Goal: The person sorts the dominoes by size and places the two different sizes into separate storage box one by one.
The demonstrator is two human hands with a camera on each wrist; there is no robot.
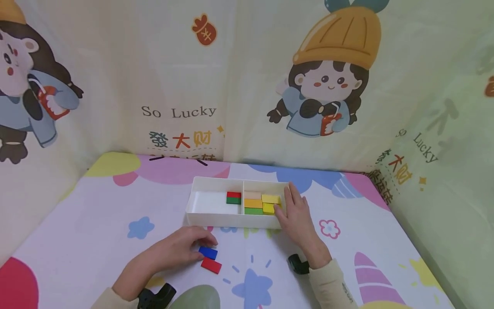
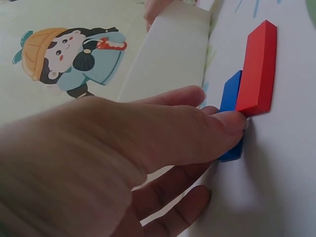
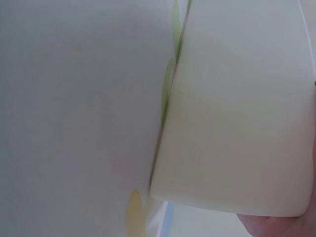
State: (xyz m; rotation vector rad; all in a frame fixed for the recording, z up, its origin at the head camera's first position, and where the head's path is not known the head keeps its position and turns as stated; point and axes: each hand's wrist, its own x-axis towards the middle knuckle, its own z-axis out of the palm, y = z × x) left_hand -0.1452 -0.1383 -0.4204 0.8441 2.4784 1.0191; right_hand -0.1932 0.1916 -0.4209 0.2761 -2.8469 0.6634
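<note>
My left hand [image 1: 175,248] pinches a blue block [image 1: 209,252] on the table, in front of the white box [image 1: 225,221]. In the left wrist view the thumb lies on the blue block [image 2: 230,91], and the fingers are partly hidden behind it. Against the blue one lies a red block [image 1: 211,265], slightly askew. My right hand [image 1: 300,221] holds the box's right end, its thumb over the front corner and its fingers along the end wall. The right wrist view shows mostly the box's outer wall [image 3: 237,108].
A divider [image 1: 243,197] splits the box. Its left compartment has a red block [image 1: 233,195] beside a green block [image 1: 233,201]; several yellow, orange, green and beige blocks fill part of the right one. A patterned cloth covers the table [image 1: 96,236], with a printed curtain [image 1: 254,86] behind.
</note>
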